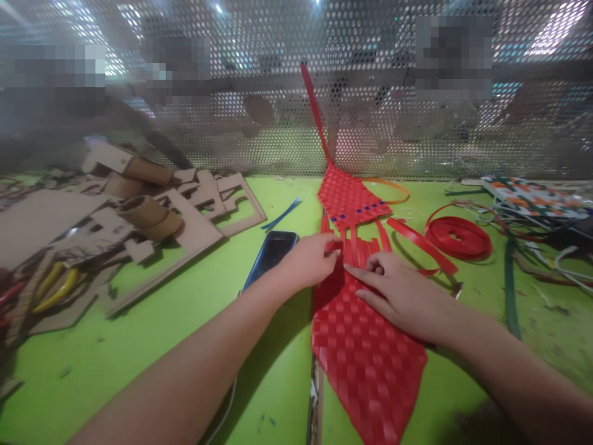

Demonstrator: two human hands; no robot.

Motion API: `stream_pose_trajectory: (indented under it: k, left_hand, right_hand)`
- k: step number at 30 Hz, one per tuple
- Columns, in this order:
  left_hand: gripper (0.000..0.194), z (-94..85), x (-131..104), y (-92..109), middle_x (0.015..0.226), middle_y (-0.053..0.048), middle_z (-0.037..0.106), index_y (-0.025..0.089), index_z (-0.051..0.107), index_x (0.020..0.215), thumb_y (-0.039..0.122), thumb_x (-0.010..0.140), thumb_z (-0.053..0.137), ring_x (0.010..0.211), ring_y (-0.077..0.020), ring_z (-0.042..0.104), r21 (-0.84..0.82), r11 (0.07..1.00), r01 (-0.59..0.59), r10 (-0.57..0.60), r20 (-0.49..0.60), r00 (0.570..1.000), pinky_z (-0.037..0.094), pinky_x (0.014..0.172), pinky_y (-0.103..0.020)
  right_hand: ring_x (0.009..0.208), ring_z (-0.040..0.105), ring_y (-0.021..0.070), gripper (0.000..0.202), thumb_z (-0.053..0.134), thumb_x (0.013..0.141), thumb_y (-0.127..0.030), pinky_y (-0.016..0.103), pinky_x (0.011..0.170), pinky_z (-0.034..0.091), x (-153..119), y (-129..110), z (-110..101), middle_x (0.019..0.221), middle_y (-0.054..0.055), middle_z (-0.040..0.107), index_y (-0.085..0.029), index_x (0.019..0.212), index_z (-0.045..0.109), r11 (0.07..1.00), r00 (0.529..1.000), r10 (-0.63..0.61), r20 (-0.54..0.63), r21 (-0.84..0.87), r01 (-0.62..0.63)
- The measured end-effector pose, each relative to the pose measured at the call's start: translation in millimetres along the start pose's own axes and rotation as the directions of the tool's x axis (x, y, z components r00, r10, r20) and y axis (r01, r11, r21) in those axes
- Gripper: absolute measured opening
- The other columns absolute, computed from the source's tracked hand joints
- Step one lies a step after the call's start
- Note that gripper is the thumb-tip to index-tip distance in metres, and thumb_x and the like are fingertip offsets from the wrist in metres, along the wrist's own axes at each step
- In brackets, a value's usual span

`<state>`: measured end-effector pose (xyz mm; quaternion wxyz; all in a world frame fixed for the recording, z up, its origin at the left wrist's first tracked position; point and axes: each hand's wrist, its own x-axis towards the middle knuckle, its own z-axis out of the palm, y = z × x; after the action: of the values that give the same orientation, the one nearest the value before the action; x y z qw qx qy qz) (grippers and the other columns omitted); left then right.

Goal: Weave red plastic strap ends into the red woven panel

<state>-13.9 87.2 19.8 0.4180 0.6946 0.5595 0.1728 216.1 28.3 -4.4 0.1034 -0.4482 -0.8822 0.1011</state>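
A woven red plastic-strap piece (370, 364) lies before me, pointed at its near end. Loose red straps (354, 244) run from its far edge to a smaller red woven piece (345, 191) with a row of blue squares. At the left side of these straps, my left hand (319, 256) has its fingers curled round a red strap; the fingertips are partly hidden. My right hand (393, 290) rests on the weave. Its index finger and thumb are stretched out and apart, while other fingers bend over the straps.
A phone (271, 253) lies left of the weave. Cardboard pieces (194, 228) and yellow-handled pliers (58, 287) crowd the left. A red strap coil (458, 238) and an orange-white-green woven piece (532, 198) are at right. A perforated metal screen (278, 136) stands behind.
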Motion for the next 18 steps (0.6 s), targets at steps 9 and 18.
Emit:
stream_pose_trajectory:
  k: [9, 18]
  left_hand:
    - [0.04, -4.6, 5.7, 10.3, 0.049, -0.001, 0.058, 0.015, 0.07, 0.081, 0.038, 0.106, 0.049, 0.035, -0.0099, 0.04, -0.238, 0.957, 0.166, -0.127, 0.172, 0.977, 0.026, 0.038, -0.023]
    - [0.044, 2.5, 4.1, 8.7, 0.048, 0.001, 0.054, 0.02, 0.054, 0.063, 0.034, 0.105, 0.051, 0.034, -0.0073, 0.032, -0.299, 0.939, 0.167, -0.106, 0.212, 0.972, 0.021, 0.038, -0.022]
  right_hand:
    - [0.115, 0.064, 0.0315, 0.061, 0.05, 0.109, -0.054, 0.052, 0.107, 0.052, -0.8, 6.7, -6.2, 0.127, 0.016, 0.063, -0.024, 0.163, 0.054, 0.995, 0.995, 0.046, 0.092, 0.087, -0.054]
    - [0.11, 0.065, 0.0299, 0.061, 0.044, 0.11, -0.06, 0.052, 0.102, 0.055, -1.0, 5.8, -6.1, 0.122, 0.014, 0.063, -0.028, 0.161, 0.057, 0.993, 0.995, 0.042, 0.093, 0.108, -0.052]
